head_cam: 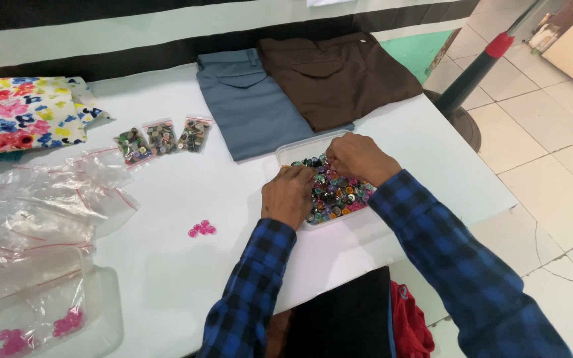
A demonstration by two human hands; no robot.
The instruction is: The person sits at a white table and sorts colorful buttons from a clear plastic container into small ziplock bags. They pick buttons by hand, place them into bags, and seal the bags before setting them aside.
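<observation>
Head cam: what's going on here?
A person in a blue plaid shirt has both hands in a clear tray of mixed buttons on a white table. The left hand and right hand rest on the pile, fingers down. A few pink buttons lie loose nearby; three filled bags of buttons sit beside folded blue and brown trousers.

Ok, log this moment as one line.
left hand: in button tray | right hand: in buttons | pink buttons: loose on table

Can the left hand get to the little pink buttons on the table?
Probably yes. The left hand rests in the button tray, and the pink buttons lie beside it on bare table, nothing between.
</observation>
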